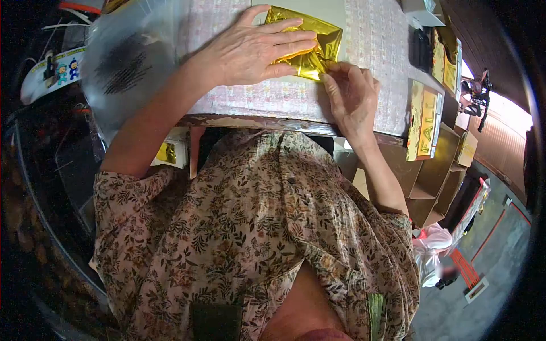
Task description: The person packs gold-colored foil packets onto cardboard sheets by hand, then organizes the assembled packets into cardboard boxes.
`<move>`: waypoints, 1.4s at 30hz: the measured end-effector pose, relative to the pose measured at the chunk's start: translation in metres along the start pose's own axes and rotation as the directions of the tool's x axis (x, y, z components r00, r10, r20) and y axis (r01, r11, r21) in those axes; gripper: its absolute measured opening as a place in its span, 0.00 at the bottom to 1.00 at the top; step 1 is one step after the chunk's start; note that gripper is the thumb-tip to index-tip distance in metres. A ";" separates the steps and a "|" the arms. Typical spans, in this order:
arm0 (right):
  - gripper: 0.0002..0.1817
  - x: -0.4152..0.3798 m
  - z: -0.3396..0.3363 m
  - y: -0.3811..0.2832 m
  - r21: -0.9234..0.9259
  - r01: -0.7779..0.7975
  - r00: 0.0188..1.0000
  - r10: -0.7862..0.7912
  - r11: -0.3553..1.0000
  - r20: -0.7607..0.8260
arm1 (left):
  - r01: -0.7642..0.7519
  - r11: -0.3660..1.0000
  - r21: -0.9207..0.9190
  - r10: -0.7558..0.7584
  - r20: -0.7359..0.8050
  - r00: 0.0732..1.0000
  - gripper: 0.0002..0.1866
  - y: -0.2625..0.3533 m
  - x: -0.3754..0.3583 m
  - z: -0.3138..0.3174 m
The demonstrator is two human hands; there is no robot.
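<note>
A shiny gold foil sheet (331,40) lies on the table near its front edge, creased and bunched toward the middle. My left hand (256,52) rests flat across it from the left, fingers stretched out and thumb apart. Under those fingers a folded, orange-tinted edge of foil shows; whether anything is wrapped inside is hidden. At the lower right corner of the foil, my right hand (354,99) pinches the edge between thumb and curled fingers. A pale flat board (318,7) lies beyond the foil and partly beneath it.
A patterned pink-white cloth (378,40) covers the table, whose worn wooden edge (256,121) is close to my body. Clear plastic (128,62) lies left. A box with gold print (422,122) stands right, above open cardboard boxes (424,184).
</note>
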State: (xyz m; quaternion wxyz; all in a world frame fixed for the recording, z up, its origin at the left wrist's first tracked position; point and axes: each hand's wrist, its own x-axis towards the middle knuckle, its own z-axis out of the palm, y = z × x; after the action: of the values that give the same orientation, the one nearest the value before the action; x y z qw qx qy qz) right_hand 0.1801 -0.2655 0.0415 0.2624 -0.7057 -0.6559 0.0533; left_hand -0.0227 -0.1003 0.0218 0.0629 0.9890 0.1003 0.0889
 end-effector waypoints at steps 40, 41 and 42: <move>0.05 0.015 -0.013 -0.029 0.199 0.107 0.994 -0.099 0.974 -0.049 | -0.012 0.836 -0.548 -0.283 -0.450 0.847 0.30 0.009 -0.005 -0.057; 0.05 0.016 -0.023 -0.033 0.193 0.113 0.992 -0.102 0.975 -0.068 | -0.025 0.844 -0.536 -0.266 -0.459 0.847 0.30 0.009 -0.005 -0.058; 0.04 0.016 -0.033 -0.037 0.505 -0.147 0.989 0.120 0.851 0.085 | -0.043 0.537 -0.842 -0.492 -0.355 0.795 0.37 0.011 -0.008 -0.054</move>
State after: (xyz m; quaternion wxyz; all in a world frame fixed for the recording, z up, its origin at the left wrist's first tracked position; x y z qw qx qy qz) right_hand 0.1633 -0.2599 0.0903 0.4186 -0.6534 -0.5744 0.2606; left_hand -0.0386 -0.1072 0.0749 0.4915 0.7500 0.1941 0.3979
